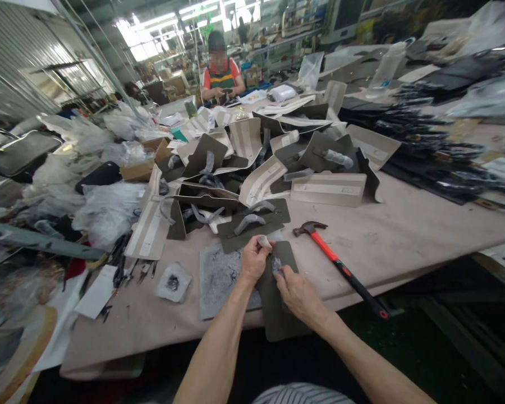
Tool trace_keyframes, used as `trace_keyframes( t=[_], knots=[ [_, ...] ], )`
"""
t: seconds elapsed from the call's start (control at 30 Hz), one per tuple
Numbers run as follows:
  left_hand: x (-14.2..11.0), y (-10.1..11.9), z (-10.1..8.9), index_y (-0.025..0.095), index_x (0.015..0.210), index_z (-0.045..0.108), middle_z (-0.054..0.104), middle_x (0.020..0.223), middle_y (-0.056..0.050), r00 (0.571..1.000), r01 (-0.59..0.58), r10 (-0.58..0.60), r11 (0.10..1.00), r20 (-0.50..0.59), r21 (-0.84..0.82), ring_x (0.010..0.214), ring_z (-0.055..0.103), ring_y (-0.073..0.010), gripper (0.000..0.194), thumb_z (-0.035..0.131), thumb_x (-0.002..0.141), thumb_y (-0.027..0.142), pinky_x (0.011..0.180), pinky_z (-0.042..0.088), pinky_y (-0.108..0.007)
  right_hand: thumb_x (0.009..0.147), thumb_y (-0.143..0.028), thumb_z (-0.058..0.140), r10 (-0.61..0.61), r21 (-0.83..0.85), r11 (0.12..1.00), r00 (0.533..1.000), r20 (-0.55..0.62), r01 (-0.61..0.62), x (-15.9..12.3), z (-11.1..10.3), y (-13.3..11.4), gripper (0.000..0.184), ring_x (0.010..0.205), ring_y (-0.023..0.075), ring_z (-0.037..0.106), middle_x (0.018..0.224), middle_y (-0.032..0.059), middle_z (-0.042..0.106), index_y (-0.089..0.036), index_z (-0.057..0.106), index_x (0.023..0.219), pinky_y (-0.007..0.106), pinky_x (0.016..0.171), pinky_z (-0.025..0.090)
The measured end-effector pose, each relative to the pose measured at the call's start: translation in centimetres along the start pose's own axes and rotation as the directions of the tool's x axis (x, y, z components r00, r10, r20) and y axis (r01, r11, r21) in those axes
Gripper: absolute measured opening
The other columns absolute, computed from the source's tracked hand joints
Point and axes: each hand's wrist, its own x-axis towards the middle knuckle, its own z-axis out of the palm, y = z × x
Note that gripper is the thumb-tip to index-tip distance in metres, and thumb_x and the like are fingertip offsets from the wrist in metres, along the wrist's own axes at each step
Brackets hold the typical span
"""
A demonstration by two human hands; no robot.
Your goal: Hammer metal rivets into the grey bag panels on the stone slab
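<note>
A dark grey-green panel [278,314] lies at the table's front edge, its near end reaching past the edge. At the panel's far left side, my left hand [253,261] is closed around a small whitish roll-like piece [263,241]. My right hand [297,289] has its fingers closed on a plastic-wrapped handle [276,262] on the panel; the fingertips are partly hidden. Beneath and left of the panel is a grey, scuffed slab [221,280]. Just beyond my hands sits another dark panel with a wrapped handle [249,224].
A claw hammer [336,264] with a red and black handle lies to the right. A whitish dish [173,282] holds small dark bits. Several panels [328,189] with wrapped handles are heaped behind. Plastic bags [105,213] crowd the left. A co-worker [222,78] sits across the table.
</note>
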Motion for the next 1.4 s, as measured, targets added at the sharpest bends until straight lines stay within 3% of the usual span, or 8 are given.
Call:
trace_keyframes(
  t=[0.63, 0.8, 0.9, 1.03, 1.13, 1.27, 1.33, 1.4],
  knots=[
    [0.1, 0.6, 0.6, 0.020, 0.093, 0.069, 0.077, 0.093, -0.005, 0.999, 0.008, -0.011, 0.997, 0.036, 0.080, 0.085, 0.069, -0.0173, 0.013, 0.070, 0.082, 0.028, 0.080, 0.054, -0.028, 0.102, -0.047, 0.041, -0.032, 0.246, 0.969, 0.999, 0.012, 0.028, -0.9, -1.6, 1.0, 0.048, 0.102, 0.0297, 0.070, 0.112, 0.0137, 0.074, -0.017, 0.056, 0.136, 0.040, 0.086, 0.048],
    [0.0, 0.1, 0.6, 0.021, 0.095, 0.069, 0.076, 0.091, -0.003, 0.998, -0.062, 0.058, 0.974, 0.024, 0.218, 0.083, 0.068, -0.0172, 0.012, 0.066, 0.083, 0.021, 0.078, 0.051, -0.028, 0.103, -0.052, 0.038, -0.061, 0.254, 0.954, 0.933, -0.356, 0.159, -0.8, -3.3, 4.7, 0.050, 0.108, 0.0264, 0.064, 0.116, 0.0142, 0.068, -0.015, 0.063, 0.125, 0.039, 0.096, 0.048],
    [-0.3, -0.5, 0.6, 0.023, 0.097, 0.069, 0.077, 0.093, -0.002, 0.991, -0.131, 0.121, 0.942, 0.050, 0.310, 0.086, 0.069, -0.0180, 0.014, 0.066, 0.084, 0.019, 0.081, 0.051, -0.028, 0.098, -0.048, 0.048, 0.008, -0.044, 0.998, 0.851, -0.525, -0.036, -0.4, -4.4, 8.9, 0.048, 0.111, 0.0337, 0.059, 0.117, 0.0196, 0.063, -0.009, 0.062, 0.124, 0.046, 0.098, 0.047],
    [-0.5, -1.0, 0.6, 0.023, 0.100, 0.068, 0.076, 0.094, -0.001, 0.969, -0.233, 0.183, 0.897, 0.165, 0.375, 0.087, 0.070, -0.0170, 0.015, 0.061, 0.089, 0.018, 0.083, 0.051, -0.029, 0.093, -0.033, 0.054, 0.173, -0.226, 0.940, 0.926, -0.334, -0.257, -0.1, -5.4, 13.4, 0.034, 0.102, 0.0338, 0.058, 0.110, 0.0202, 0.060, -0.009, 0.061, 0.116, 0.045, 0.087, 0.047],
    [-0.5, -0.8, 0.7, 0.022, 0.097, 0.067, 0.074, 0.091, 0.000, 0.970, -0.232, 0.190, 0.913, 0.152, 0.335, 0.086, 0.069, -0.0161, 0.013, 0.060, 0.088, 0.016, 0.083, 0.051, -0.028, 0.088, -0.024, 0.056, 0.355, 0.179, 0.924, 0.932, -0.073, -0.338, 0.2, -6.2, 13.9, 0.015, 0.082, 0.0218, 0.056, 0.092, 0.0093, 0.059, -0.016, 0.056, 0.100, 0.034, 0.073, 0.046],
    [-0.3, -0.7, 0.6, 0.021, 0.092, 0.067, 0.073, 0.090, 0.000, 0.976, -0.204, 0.167, 0.928, 0.142, 0.313, 0.087, 0.068, -0.0166, 0.010, 0.062, 0.085, 0.016, 0.083, 0.050, -0.028, 0.081, -0.023, 0.055, 0.339, 0.686, 0.520, 0.860, 0.381, -0.509, 0.5, -8.5, 10.7, 0.012, 0.055, 0.0105, 0.041, 0.073, -0.0022, 0.050, -0.020, 0.048, 0.090, 0.025, 0.051, 0.036],
    [-0.3, -0.8, 0.6, 0.021, 0.092, 0.069, 0.073, 0.089, 0.000, 0.976, -0.201, 0.160, 0.921, 0.146, 0.335, 0.086, 0.067, -0.0168, 0.010, 0.063, 0.085, 0.017, 0.082, 0.049, -0.028, 0.086, -0.031, 0.052, 0.325, 0.750, 0.435, 0.864, 0.384, -0.498, 0.2, -9.9, 8.4, 0.012, 0.048, 0.0079, 0.033, 0.070, -0.0049, 0.046, -0.020, 0.049, 0.091, 0.023, 0.044, 0.028],
    [-0.4, -1.1, 0.6, 0.021, 0.093, 0.069, 0.072, 0.088, 0.000, 0.977, -0.199, 0.159, 0.916, 0.141, 0.348, 0.084, 0.066, -0.0167, 0.010, 0.063, 0.085, 0.018, 0.081, 0.048, -0.028, 0.092, -0.044, 0.048, 0.347, 0.759, 0.546, 0.920, 0.181, -0.355, -0.5, -11.0, 6.5, 0.023, 0.044, 0.0082, 0.032, 0.065, -0.0057, 0.044, -0.022, 0.048, 0.087, 0.023, 0.042, 0.025]
  ],
)
